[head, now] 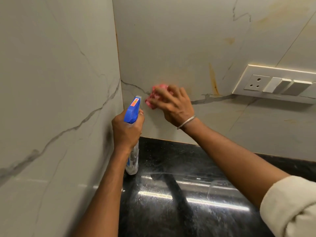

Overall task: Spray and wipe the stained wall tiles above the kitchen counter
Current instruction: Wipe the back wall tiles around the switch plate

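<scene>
My left hand (127, 130) grips a clear spray bottle (133, 161) around the neck, just under its blue trigger head, nozzle aimed at the corner of the walls. My right hand (172, 103) presses a pink cloth (154, 96) against the back wall tile (171, 48), low and near the corner; it is blurred by motion. An orange-brown drip stain (213, 81) runs down the tile to the right of the cloth, and fainter yellowish stains (230, 41) sit higher up to the right.
A white socket and switch plate (277, 84) juts from the back wall at right. The black glossy counter (179, 194) lies below, streaked with wet reflections. A marble-veined side wall (56, 100) closes in on the left.
</scene>
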